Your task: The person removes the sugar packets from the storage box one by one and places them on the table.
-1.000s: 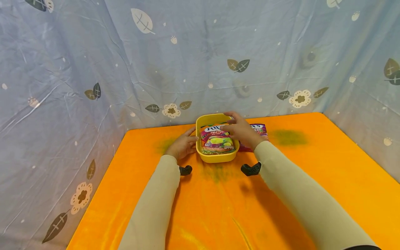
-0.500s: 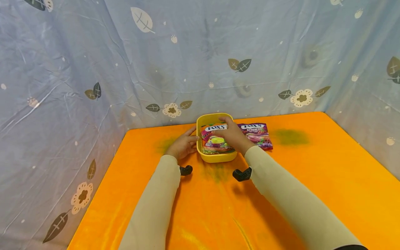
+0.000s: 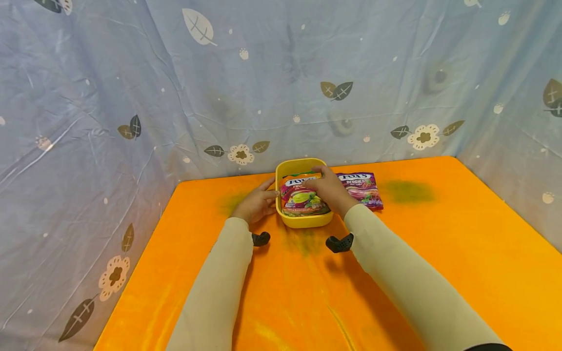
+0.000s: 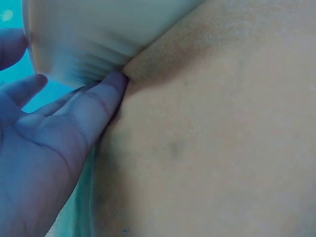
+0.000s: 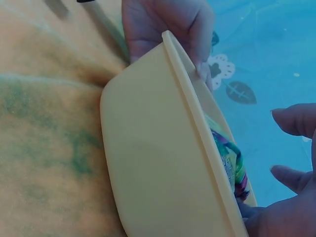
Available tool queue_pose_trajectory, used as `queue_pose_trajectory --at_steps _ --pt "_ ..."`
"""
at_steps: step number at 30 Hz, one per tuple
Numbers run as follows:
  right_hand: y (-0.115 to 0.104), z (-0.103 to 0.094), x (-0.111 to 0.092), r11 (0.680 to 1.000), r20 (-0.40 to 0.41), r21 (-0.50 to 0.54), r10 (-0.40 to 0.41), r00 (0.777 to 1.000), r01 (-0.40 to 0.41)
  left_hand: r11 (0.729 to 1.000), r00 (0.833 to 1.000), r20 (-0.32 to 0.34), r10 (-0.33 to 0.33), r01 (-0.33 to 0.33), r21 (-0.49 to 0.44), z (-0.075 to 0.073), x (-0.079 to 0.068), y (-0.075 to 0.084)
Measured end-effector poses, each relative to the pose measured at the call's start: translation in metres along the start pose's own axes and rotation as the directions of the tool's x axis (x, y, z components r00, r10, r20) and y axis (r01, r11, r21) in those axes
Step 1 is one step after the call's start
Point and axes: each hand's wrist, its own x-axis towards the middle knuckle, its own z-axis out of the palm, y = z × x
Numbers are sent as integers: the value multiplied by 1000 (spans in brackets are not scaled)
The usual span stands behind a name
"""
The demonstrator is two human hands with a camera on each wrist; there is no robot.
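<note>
A yellow plastic tub stands on the orange cloth near the back curtain. Inside it lies a FOX'S Fruits candy bag, its printed front up, over green packaging. My left hand rests against the tub's left side, extended fingers along the outer wall in the left wrist view and a fingertip at the rim. My right hand reaches over the right rim, fingers spread and touching the bag's right part. In the right wrist view, lower fingers dip inside the tub and two others stand apart above it.
A purple FOX'S Berries candy bag lies flat just right of the tub, partly behind my right hand. The blue patterned curtain rises directly behind the table. Black wrist mounts stick out below both hands.
My right hand has moved left from the right rim to over the Fruits bag, uncovering more of the Berries bag. The Fruits bag has shifted slightly left. My left hand stays put.
</note>
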Motion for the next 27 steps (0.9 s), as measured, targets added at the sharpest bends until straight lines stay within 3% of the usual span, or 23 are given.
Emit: queue_pose_trajectory --at_steps 5,13,27 --pt "1 -1 0 999 3 41 -1 1000 1 1000 1000 -3 0 0 -4 0 1 0" --pt "5 -5 0 997 79 -76 -15 997 21 1000 1000 -5 -7 7 -6 0 2 -1" --pt "8 -6 1 995 163 -64 -65 984 76 1000 1000 -3 -10 10 -24 -3 4 -2"
